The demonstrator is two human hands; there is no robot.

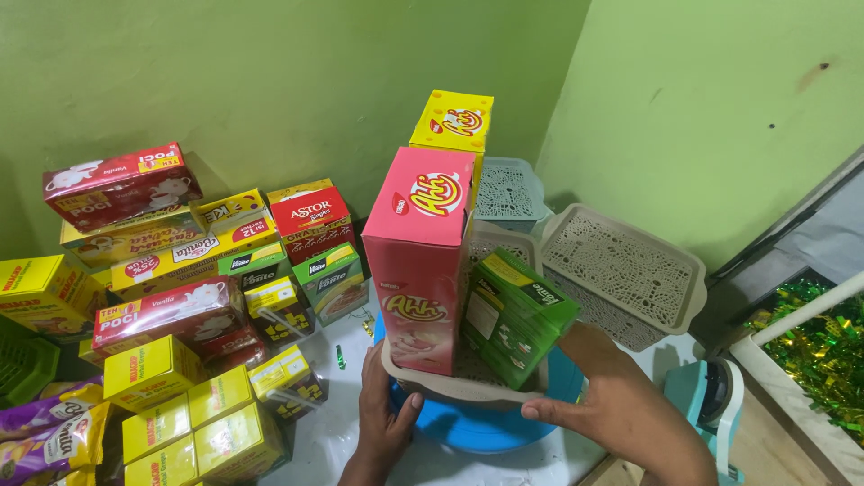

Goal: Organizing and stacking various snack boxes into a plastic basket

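Beige perforated tray (468, 389) holding upright pink box (418, 261) and green box (515, 315), both hands (385, 409) (601, 396) gripping its rim

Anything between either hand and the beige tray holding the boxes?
Nothing visible. The left hand already grips the front left rim of the beige tray, and the right hand touches its front right rim. The pink box and green box stand inside, behind the fingers.

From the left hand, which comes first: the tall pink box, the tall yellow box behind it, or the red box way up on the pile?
1. Tall pink box: just above the left hand, in the beige tray.
2. Tall yellow box: farther back, behind the pink one.
3. Red box: far left, atop the pile by the wall.
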